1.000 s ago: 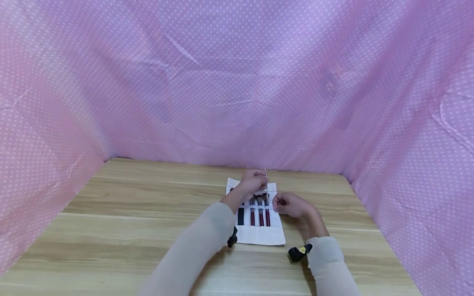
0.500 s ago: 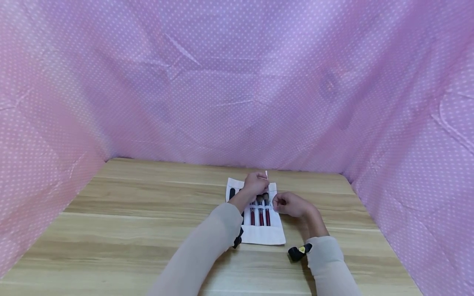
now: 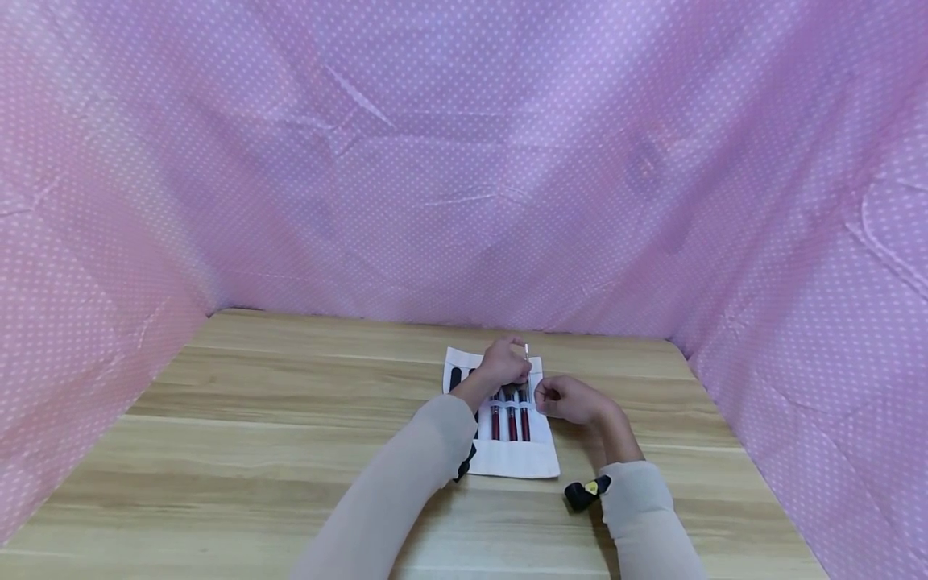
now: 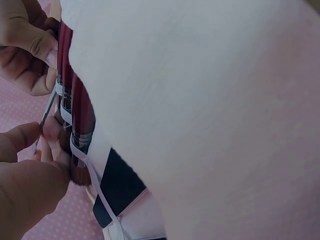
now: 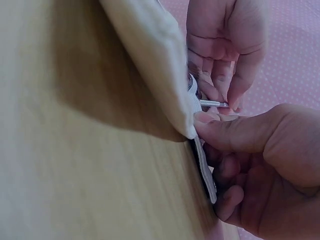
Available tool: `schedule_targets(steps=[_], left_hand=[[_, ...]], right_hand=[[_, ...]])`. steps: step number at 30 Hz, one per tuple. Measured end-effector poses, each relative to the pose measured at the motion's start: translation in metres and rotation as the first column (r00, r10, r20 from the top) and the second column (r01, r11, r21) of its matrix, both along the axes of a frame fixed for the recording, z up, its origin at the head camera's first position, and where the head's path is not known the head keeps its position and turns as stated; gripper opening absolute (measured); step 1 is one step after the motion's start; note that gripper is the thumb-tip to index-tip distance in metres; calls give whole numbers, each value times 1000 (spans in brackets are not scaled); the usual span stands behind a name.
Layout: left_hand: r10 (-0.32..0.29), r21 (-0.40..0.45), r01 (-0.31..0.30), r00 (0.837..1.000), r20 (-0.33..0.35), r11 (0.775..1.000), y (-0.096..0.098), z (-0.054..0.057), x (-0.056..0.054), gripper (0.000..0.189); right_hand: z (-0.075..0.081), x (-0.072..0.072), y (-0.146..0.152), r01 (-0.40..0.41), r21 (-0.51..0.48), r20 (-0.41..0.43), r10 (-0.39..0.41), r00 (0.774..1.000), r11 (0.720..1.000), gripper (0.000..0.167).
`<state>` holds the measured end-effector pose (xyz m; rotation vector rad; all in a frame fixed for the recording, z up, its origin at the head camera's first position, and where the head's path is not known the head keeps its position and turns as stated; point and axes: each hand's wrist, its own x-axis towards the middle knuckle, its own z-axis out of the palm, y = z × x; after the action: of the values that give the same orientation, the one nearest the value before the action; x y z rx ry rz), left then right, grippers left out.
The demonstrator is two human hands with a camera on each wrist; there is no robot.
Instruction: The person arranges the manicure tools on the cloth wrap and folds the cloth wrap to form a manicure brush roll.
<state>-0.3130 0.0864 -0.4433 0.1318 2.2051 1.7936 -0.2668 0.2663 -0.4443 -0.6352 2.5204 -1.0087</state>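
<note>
A white cloth brush case (image 3: 516,461) lies unrolled on the table. Several makeup brushes (image 4: 81,107) with dark red handles sit under its elastic band (image 4: 95,175). At its upper right, my left hand (image 3: 505,364) pinches a thin silver stick (image 5: 212,103) between thumb and finger; the stick's lower end is at the band, beside the rightmost brush. My right hand (image 3: 570,400) pinches the case's right edge near the band, thumb (image 5: 235,132) on top. In the head view the left hand covers some brush heads. The stick's exact kind is unclear.
Dark flat pieces (image 4: 122,187) lie in the left part of the case. The wooden table (image 3: 290,387) extends around it, with pink dotted cloth (image 3: 464,201) hanging behind and at both sides. A black wrist camera (image 3: 586,493) sits at the right cuff.
My left hand has moved right and slightly down with the stick. The stick's visible top is lower and shifted right. My right hand has stayed at the case's edge.
</note>
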Motion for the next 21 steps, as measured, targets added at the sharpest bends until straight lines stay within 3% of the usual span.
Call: schedule_targets(steps=[8, 13, 21], left_hand=[[-91, -198, 73, 992, -83, 978, -1, 1, 0, 50], [-136, -256, 102, 984, -116, 961, -3, 2, -1, 34], [-200, -351, 117, 957, -209, 929, -10, -4, -3, 15]], right_hand=[[-1, -1, 0, -7, 3, -13, 7, 1000, 1000, 9], [-3, -2, 0, 0, -2, -14, 0, 1000, 1000, 8], [-2, -1, 0, 5, -3, -12, -5, 1000, 1000, 9]])
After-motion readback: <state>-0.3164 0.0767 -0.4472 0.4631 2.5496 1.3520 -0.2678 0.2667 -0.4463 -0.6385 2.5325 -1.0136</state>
